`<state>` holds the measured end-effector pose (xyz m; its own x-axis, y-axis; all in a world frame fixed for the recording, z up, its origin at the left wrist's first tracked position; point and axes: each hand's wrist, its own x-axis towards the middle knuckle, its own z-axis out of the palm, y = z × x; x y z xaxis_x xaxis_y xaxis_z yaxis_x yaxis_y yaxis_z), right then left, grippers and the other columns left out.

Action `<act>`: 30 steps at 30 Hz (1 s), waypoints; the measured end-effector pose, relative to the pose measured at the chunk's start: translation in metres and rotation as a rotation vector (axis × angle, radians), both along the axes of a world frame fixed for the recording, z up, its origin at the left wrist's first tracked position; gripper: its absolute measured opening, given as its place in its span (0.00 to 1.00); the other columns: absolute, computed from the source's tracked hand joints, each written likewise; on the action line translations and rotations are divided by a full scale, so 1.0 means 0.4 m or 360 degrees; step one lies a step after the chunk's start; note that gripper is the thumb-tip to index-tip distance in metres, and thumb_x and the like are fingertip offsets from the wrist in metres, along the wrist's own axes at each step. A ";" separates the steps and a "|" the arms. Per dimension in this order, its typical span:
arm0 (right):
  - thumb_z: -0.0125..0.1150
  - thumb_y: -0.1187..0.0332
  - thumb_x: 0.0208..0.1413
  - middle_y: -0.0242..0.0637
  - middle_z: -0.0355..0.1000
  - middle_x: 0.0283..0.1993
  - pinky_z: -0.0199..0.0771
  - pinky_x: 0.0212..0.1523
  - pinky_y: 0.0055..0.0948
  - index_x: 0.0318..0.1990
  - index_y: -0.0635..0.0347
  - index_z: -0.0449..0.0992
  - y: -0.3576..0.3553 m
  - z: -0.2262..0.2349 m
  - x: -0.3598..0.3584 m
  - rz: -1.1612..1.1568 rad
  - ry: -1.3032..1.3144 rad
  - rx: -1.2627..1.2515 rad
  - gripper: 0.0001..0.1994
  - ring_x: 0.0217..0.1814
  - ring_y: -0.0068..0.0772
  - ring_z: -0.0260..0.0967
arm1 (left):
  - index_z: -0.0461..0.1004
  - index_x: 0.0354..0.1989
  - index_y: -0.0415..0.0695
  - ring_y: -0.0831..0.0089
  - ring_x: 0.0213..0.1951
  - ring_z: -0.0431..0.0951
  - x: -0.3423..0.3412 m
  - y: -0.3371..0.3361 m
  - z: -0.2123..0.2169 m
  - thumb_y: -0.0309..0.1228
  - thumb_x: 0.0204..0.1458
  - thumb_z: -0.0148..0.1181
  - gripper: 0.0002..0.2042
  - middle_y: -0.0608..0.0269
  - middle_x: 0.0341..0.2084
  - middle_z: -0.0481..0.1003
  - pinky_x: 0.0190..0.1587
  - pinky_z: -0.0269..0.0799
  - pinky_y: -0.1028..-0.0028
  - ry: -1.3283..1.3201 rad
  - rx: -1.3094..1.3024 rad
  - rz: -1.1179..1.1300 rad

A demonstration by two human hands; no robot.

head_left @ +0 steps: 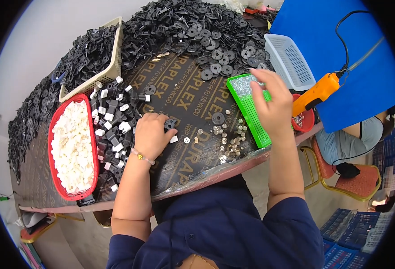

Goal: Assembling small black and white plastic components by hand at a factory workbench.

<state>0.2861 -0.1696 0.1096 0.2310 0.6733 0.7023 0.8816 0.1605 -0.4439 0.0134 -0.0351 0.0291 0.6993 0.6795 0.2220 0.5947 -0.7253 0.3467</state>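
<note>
My left hand rests low on the dark tabletop, fingers curled. At its thumb and fingertips it grips a small black plastic part, mostly visible beside the fingers. My right hand is raised over a bright green perforated tray, with thumb and forefinger apart and nothing visible between them. Small silvery metal pieces fill the tray's far end. Between the hands, loose little metal-coloured round pieces are scattered near the table edge, along with a black disc and a white round button-like piece.
A red basket of white plastic pieces stands left, beside black-and-white parts. Heaped black parts cover the far side, around a beige basket. An orange electric screwdriver hangs right, near a red bowl and a pale basket.
</note>
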 end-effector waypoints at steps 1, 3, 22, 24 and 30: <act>0.63 0.71 0.57 0.44 0.77 0.50 0.70 0.57 0.39 0.50 0.61 0.77 -0.017 -0.006 0.013 -0.0112 -0.0043 -0.0031 0.14 0.54 0.47 0.73 | 0.81 0.37 0.39 0.55 0.45 0.77 0.001 -0.002 -0.001 0.37 0.41 0.73 0.18 0.54 0.34 0.80 0.51 0.70 0.59 0.0084 0.0009 0.0042; 0.63 0.71 0.56 0.45 0.76 0.48 0.71 0.54 0.40 0.48 0.62 0.78 -0.026 -0.023 0.047 -0.0295 -0.0219 -0.0106 0.13 0.52 0.48 0.73 | 0.81 0.37 0.40 0.56 0.44 0.77 0.000 0.000 0.003 0.38 0.41 0.73 0.18 0.54 0.34 0.80 0.50 0.70 0.60 0.0137 -0.0006 0.0007; 0.67 0.71 0.49 0.42 0.75 0.39 0.76 0.47 0.44 0.37 0.60 0.80 0.389 -0.236 0.080 0.0041 -0.0753 -0.1028 0.08 0.46 0.49 0.75 | 0.80 0.41 0.40 0.55 0.44 0.77 0.018 -0.003 -0.016 0.35 0.41 0.73 0.19 0.53 0.34 0.80 0.50 0.71 0.61 -0.0085 -0.0078 -0.0038; 0.65 0.70 0.50 0.42 0.75 0.38 0.75 0.46 0.44 0.36 0.61 0.80 0.361 -0.222 0.071 0.0084 -0.0708 -0.0947 0.06 0.45 0.49 0.75 | 0.80 0.41 0.40 0.55 0.44 0.77 0.020 -0.004 -0.021 0.36 0.41 0.73 0.19 0.53 0.34 0.79 0.50 0.71 0.61 -0.0136 -0.0030 -0.0061; 0.67 0.72 0.48 0.41 0.74 0.37 0.74 0.46 0.42 0.35 0.60 0.79 0.251 -0.217 0.026 0.0191 -0.0622 -0.0587 0.06 0.42 0.48 0.74 | 0.77 0.42 0.39 0.59 0.41 0.79 0.023 0.008 -0.015 0.28 0.42 0.72 0.17 0.53 0.38 0.77 0.46 0.75 0.66 -0.0328 -0.0159 -0.0027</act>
